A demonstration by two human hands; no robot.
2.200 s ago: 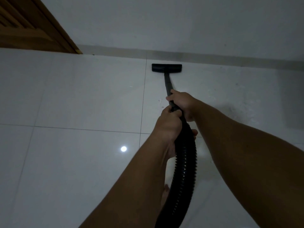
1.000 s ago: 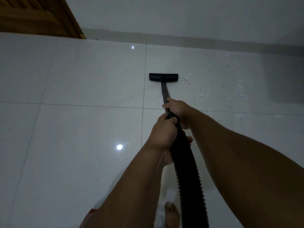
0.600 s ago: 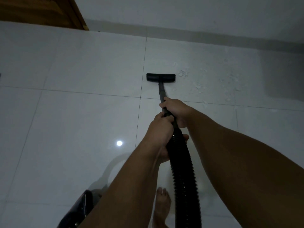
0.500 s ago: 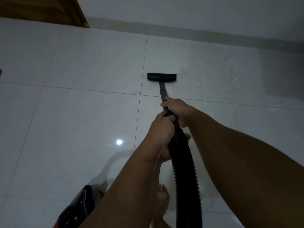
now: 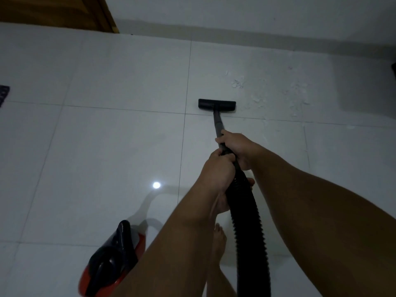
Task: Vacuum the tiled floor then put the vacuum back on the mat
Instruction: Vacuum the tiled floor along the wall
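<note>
Tiled floor (image 5: 107, 146) glossy and pale, spread across the whole view, with a lamp's bright reflection near the middle. Judged only partly vacuumed: white debris (image 5: 237, 83) scattered over the far right tiles, just beyond and to the right of the nozzle, not yet picked up. Return of the vacuum to the mat also left to do.

Red and black vacuum body (image 5: 111, 264) on the floor at lower left, beside a bare foot (image 5: 218, 239), off any mat. Black ribbed hose (image 5: 246, 221) running up from the bottom edge to the wand (image 5: 218, 123). Flat black nozzle (image 5: 216, 103) set on the tile just past a grout line, well short of the wall.

Left hand (image 5: 218, 170) clenched around the hose end; right hand (image 5: 235, 146) clenched around the wand just ahead, touching the left.

Wooden door (image 5: 53, 11) at upper left. Dark patterned edge (image 5: 3, 94) at the far left, possibly the mat, too little showing to tell. Nothing seen blocking the way to the debris.
</note>
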